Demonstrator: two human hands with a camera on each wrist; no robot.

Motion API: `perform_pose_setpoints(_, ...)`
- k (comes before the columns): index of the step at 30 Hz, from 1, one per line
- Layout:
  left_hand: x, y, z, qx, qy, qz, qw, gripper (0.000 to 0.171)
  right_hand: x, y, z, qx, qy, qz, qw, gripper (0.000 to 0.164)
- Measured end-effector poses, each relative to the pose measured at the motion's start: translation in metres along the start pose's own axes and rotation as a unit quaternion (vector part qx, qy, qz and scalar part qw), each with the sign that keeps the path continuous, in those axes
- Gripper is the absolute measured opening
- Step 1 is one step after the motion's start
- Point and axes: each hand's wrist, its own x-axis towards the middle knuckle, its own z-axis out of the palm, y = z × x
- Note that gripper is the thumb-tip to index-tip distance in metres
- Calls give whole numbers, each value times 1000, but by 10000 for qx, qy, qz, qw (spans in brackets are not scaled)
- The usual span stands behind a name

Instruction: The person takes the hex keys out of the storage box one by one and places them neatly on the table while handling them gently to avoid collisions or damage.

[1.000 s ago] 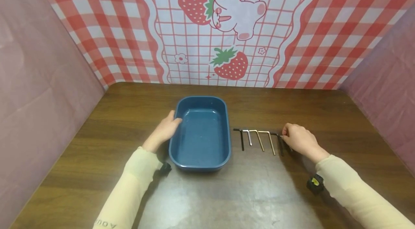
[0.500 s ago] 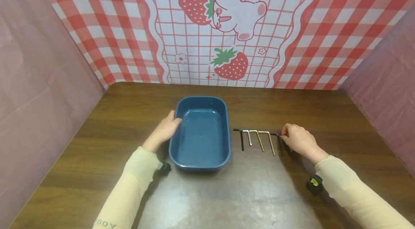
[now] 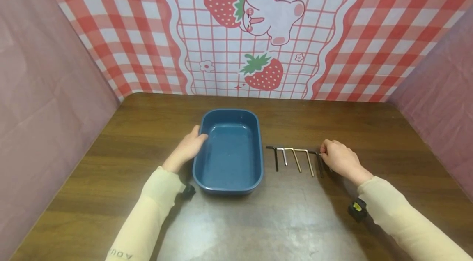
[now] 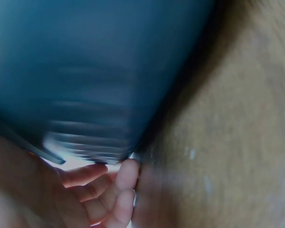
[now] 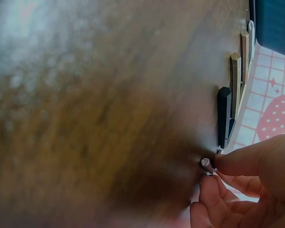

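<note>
A deep blue rectangular basin sits on the table. My left hand grips its left wall, thumb over the rim and fingers outside, near the tabletop in the left wrist view. Right of the basin lies a row of L-shaped hex keys: a black hex key, a silver hex key, two brass ones and another black hex key. At the row's right end my right hand pinches a small silver hex key between thumb and fingers, low at the tabletop; most of it is hidden by the hand.
The brown wooden table reaches back to a red-and-white checked cloth with strawberry prints. Pink cloth hangs at the left side, and more on the right. Each wrist carries a small black camera.
</note>
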Motion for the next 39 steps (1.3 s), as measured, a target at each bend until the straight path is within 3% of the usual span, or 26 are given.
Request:
perform_pose_setpoints(28, 4, -4, -1, -151, -116, 4, 9998, 57, 3, -7, 0, -110, -9, 9, 9999, 3)
perform_pose_setpoints(34, 3, -8, -4, -293, -329, -52, 9990, 57, 10, -12, -2, -57, 451, -155, 9988, 6)
perform_pose_setpoints(39, 2, -6, -11, -9, -426, -21, 9991, 58, 16, -26, -9, 40, 931, -344, 9951, 13)
